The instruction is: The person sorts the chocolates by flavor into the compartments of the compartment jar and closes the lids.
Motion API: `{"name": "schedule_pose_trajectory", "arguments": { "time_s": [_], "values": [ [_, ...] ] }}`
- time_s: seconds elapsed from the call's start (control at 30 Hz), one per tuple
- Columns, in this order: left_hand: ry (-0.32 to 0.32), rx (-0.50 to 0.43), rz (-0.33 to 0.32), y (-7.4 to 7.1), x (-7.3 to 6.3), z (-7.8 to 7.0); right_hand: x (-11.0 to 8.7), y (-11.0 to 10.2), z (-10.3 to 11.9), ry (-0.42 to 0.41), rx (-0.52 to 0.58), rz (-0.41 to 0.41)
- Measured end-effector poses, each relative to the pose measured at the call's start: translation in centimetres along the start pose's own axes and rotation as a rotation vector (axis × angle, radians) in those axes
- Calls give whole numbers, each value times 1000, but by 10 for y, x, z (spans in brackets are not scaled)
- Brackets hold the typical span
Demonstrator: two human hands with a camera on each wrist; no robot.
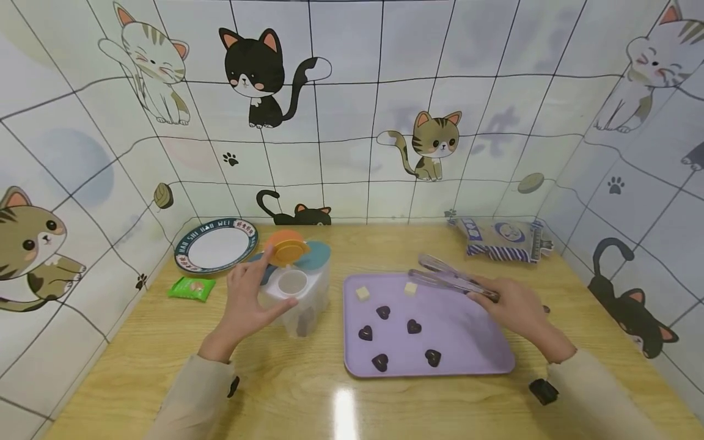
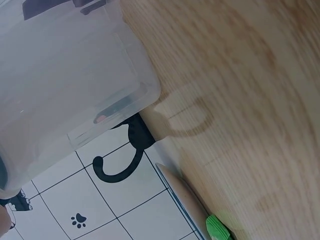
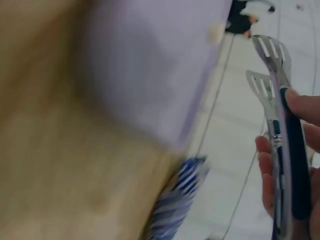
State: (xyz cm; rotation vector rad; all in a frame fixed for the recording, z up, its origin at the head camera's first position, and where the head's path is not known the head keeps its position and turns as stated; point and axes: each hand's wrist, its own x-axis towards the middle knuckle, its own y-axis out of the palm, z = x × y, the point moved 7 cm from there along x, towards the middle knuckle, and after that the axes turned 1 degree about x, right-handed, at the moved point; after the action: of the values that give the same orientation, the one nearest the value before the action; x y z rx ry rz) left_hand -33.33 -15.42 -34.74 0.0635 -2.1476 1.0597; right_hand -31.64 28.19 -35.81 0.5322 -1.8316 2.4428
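Observation:
My left hand (image 1: 244,299) is beside a clear plastic container (image 1: 313,299), thumb and index finger spread, the index at its orange flip lid (image 1: 288,247). That lid is raised, and a round opening shows below it. Dark pieces show low inside the container. In the left wrist view the container's clear wall (image 2: 70,75) fills the upper left. My right hand (image 1: 514,305) grips metal tongs (image 1: 448,275) above a purple tray (image 1: 462,342). In the right wrist view the slotted tong heads (image 3: 270,62) stand apart with nothing between them.
Several dark heart-shaped pieces (image 1: 414,326) and two pale cubes (image 1: 362,293) lie on the tray. A rimmed plate (image 1: 217,244) and a green packet (image 1: 191,288) are at the back left. A blue-and-white bag (image 1: 500,238), clipped at one end, lies at the back right by the wall.

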Motion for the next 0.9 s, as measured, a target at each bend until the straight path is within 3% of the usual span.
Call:
{"name": "schedule_pose_trajectory", "arguments": {
  "time_s": [0.1, 0.2, 0.37, 0.5, 0.9],
  "values": [
    [4, 0, 1, 2, 2, -2, -25, -2, -44, 124, 27, 61],
    [6, -2, -4, 2, 4, -3, -48, -7, -80, 197, 48, 87],
    [-8, 6, -4, 2, 2, -2, -68, -5, -112, 244, 63, 171],
    [-5, 16, -13, 1, 0, -1, -68, 3, -115, 233, 40, 238],
    [24, 4, -37, 0, 0, -3, -51, 18, -100, 156, -46, 274]
  ]
}}
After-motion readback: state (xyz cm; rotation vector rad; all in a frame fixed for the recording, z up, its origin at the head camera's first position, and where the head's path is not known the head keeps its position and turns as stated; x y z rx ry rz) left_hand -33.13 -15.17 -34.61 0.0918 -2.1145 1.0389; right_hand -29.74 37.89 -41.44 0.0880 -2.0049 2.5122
